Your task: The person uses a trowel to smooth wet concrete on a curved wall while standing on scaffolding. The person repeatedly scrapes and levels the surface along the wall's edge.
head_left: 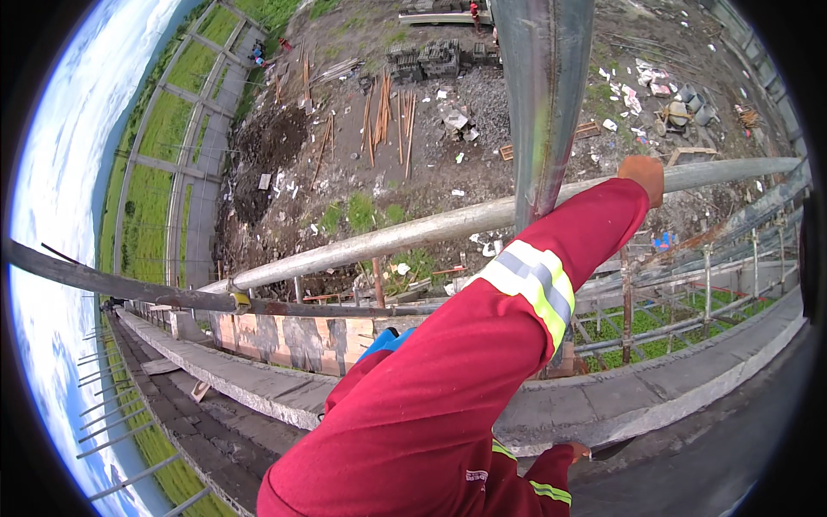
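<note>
My left arm, in a red sleeve with a reflective band, reaches across the middle toward the upper right. Its hand (pixel 644 178) is closed over a long horizontal scaffold pipe (pixel 431 228), with most of the fingers hidden behind the wrist. Low in the view, my right hand (pixel 579 451) is partly covered by the sleeves. It grips what looks like a trowel, whose dark flat blade (pixel 613 450) points right, close to a grey concrete surface (pixel 715 448). Just beyond lies the top of a block wall (pixel 603 405).
An upright steel pole (pixel 544 95) stands before me, beside my left forearm. Another pipe (pixel 121 280) crosses at left, joined by a clamp (pixel 241 302). Far below are rubble ground, timber planks (pixel 382 116), stacked blocks (pixel 439 59) and a mixer (pixel 678 114). More scaffolding (pixel 706 293) stands at right.
</note>
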A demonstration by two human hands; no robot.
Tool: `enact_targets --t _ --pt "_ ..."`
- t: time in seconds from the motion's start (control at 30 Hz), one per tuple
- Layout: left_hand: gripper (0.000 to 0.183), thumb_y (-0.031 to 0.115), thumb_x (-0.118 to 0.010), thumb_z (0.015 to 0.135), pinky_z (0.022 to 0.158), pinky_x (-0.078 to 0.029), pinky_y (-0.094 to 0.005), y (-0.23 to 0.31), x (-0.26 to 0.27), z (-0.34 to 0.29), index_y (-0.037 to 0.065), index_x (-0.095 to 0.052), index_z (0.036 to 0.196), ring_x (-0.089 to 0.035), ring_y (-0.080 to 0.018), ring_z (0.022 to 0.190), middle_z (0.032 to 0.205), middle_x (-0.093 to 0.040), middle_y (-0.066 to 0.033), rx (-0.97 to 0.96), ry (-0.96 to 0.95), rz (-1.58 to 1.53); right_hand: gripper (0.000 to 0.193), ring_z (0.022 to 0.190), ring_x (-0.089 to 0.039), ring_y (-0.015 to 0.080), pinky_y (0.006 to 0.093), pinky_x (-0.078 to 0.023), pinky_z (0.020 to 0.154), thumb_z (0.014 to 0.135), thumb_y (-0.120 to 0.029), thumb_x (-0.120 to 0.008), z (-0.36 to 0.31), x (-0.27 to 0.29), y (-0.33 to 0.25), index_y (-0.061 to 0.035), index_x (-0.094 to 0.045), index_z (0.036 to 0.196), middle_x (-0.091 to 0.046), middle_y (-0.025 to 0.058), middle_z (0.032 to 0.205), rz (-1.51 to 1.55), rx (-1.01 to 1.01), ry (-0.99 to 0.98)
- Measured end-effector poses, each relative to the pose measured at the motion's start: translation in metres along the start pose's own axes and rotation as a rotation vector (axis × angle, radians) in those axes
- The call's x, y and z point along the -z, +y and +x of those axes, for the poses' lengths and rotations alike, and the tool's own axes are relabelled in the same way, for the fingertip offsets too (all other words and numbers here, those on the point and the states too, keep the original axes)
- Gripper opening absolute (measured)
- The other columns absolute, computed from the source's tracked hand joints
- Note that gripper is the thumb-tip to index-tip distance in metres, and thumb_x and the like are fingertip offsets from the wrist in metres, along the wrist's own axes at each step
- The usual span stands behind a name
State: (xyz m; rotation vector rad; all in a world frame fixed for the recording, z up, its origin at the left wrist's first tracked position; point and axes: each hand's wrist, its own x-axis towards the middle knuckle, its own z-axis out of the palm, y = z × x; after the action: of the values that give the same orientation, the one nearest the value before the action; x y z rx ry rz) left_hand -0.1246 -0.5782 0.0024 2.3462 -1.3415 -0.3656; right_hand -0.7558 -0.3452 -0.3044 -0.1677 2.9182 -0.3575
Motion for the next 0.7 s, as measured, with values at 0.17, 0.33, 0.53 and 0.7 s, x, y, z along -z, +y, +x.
enact_targets --t 0.17,0.33,0.53,0.7 --pt "0.034 0.025 -0.074 0.066 0.072 -0.056 -0.0370 0.000 0.002 -0.001 0.003 -0.069 0.092 -0.070 -0.0274 0.084 0.090 -0.070 -0.0150 -0.007 -0.020 -0.011 0.074 0.103 -0.063 0.0387 0.0548 -0.045 0.091 0.083 -0.059 -0.034 0.011 -0.008 0.003 0.0039 -0.065 0.107 -0.065 0.0259 0.107 -0.008 -0.030 0.018" --pt "0.038 0.027 -0.074 0.067 0.073 -0.056 -0.0375 0.000 0.003 -0.002 0.002 -0.068 0.095 -0.069 -0.0279 0.084 0.091 -0.070 -0.0149 -0.017 -0.032 0.005 0.074 0.103 -0.063 0.0387 0.0547 -0.045 0.091 0.083 -0.059 -0.033 0.006 -0.002 0.002 0.0041 -0.065 0.107 -0.065 0.0260 0.107 -0.022 -0.013 0.009" --pt "0.040 0.029 -0.075 0.066 0.074 -0.056 -0.0369 0.000 -0.001 0.001 0.002 -0.067 0.096 -0.069 -0.0276 0.085 0.092 -0.070 -0.0148 -0.004 -0.024 0.006 0.074 0.102 -0.063 0.0387 0.0546 -0.045 0.091 0.084 -0.058 -0.032 -0.012 0.014 -0.005 0.0040 -0.065 0.107 -0.065 0.0258 0.107 -0.035 0.007 -0.010" --pt "0.040 0.028 -0.075 0.066 0.073 -0.056 -0.0370 -0.001 -0.001 0.001 0.002 -0.068 0.095 -0.069 -0.0273 0.085 0.092 -0.070 -0.0145 -0.002 -0.022 0.007 0.074 0.102 -0.064 0.0387 0.0545 -0.045 0.091 0.085 -0.058 -0.031 -0.018 0.020 -0.006 0.0039 -0.065 0.107 -0.065 0.0257 0.107 -0.041 0.025 -0.017"
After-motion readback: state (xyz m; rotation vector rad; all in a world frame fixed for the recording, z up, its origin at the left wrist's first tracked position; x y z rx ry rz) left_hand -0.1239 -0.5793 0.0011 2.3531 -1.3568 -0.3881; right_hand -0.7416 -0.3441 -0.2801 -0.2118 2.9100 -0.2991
